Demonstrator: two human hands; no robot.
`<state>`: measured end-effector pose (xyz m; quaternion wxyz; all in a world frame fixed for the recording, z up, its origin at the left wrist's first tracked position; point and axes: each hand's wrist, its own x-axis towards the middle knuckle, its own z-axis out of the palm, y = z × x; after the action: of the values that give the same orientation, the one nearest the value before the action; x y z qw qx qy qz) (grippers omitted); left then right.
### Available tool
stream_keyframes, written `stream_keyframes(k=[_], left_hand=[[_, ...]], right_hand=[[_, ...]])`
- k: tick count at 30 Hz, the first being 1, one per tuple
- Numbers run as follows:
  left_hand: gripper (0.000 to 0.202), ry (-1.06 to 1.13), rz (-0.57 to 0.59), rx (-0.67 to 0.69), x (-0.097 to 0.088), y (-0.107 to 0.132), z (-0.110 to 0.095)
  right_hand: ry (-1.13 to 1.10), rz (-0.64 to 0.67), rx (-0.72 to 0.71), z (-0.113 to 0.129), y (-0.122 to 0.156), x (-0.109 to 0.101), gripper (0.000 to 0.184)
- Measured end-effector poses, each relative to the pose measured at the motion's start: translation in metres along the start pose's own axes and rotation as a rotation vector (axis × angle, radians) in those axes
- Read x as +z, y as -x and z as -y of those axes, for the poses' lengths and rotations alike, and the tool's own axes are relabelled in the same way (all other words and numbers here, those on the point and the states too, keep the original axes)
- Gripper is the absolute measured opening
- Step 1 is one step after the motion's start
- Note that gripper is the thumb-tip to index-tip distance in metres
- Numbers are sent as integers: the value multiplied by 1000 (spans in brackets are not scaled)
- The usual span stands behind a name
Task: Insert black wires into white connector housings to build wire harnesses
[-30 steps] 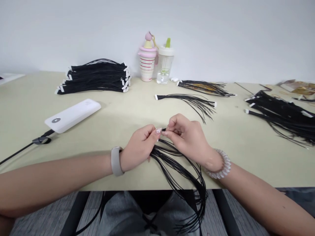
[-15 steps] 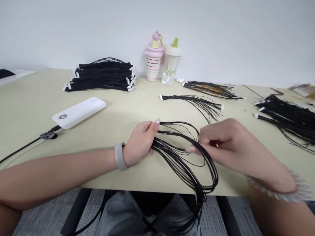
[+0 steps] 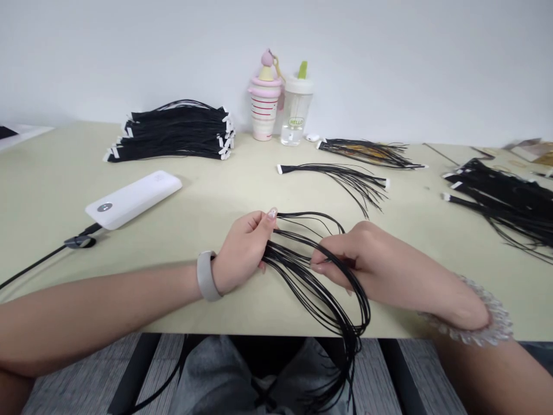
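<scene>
My left hand (image 3: 244,248), with a grey band at the wrist, is closed around one end of a bundle of thin black wires (image 3: 319,291). From there the wires fan out and curve right. Their loose ends hang over the table's front edge above my lap. My right hand (image 3: 367,262), wearing a clear beaded bracelet, reaches behind the outer loop of wires. Its thumb and fingertips are pinched together on thin wires inside the loop. Whatever end of the bundle lies in my left palm is hidden by the fingers.
Stacked black cable bundles (image 3: 173,132) with white connectors lie at the back left, behind a white power bank (image 3: 133,199). Two drink cups (image 3: 264,112) stand by the wall. More wire bundles (image 3: 337,170) lie beyond my hands, and a pile of harnesses (image 3: 510,199) sits at right.
My right hand has moved left, closer to my left hand, with its fingertips now further inside the wire loop. My left hand keeps its hold on the bundle. The view has shifted slightly.
</scene>
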<state>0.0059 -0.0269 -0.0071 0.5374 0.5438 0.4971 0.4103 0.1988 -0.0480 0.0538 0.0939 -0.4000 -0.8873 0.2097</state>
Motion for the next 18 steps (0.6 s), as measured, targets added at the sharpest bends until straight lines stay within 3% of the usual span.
stream_keyframes(k=[5, 10, 18], left_hand=[[42, 3, -11, 22, 0, 1, 0], [42, 25, -31, 64, 2, 7, -5], [40, 62, -6, 104, 3, 12, -3]], right_hand=[[-24, -41, 8, 3, -2, 7, 8], [-139, -121, 10, 5, -8, 18, 15], [-347, -33, -77, 8, -17, 30, 28]])
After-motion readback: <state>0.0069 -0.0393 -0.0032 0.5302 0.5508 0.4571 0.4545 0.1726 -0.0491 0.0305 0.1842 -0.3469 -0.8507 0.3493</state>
